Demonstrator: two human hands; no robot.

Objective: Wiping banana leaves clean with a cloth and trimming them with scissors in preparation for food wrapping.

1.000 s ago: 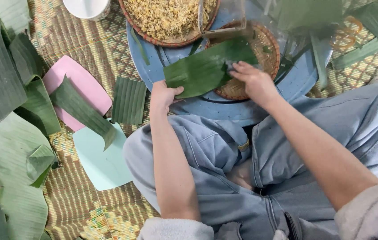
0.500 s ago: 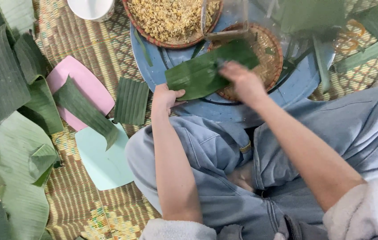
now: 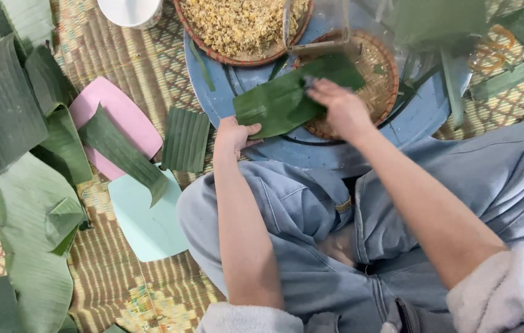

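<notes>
Banana leaf strip (image 3: 286, 98) lies across the near part of the blue round tray (image 3: 397, 132), partly over the small woven basket (image 3: 378, 80). Long axis runs from near-left up to far-right, a shallow diagonal.

Left hand (image 3: 235, 134) sits at the leaf's near-left end, at the tray's rim, fingers curled and pinching that end. Forearm comes straight up from the lap, wrist level.

Right hand (image 3: 341, 108) rests palm-down on the leaf toward its far-right half, fingers spread flat and pressing on the surface; whether it grips the edge I cannot tell. Its forearm crosses in from the near right over the blue-trousered knee (image 3: 496, 179).

Both hands touch the leaf; the right covers more of it, the left anchors the tip.

Around: large basket of pale yellow filling (image 3: 243, 24) just beyond, at the far side. Pink board (image 3: 114, 123), pale green board (image 3: 145, 216) and loose leaves (image 3: 3, 117) lie left on the woven mat (image 3: 126, 55), well apart from the hands.
</notes>
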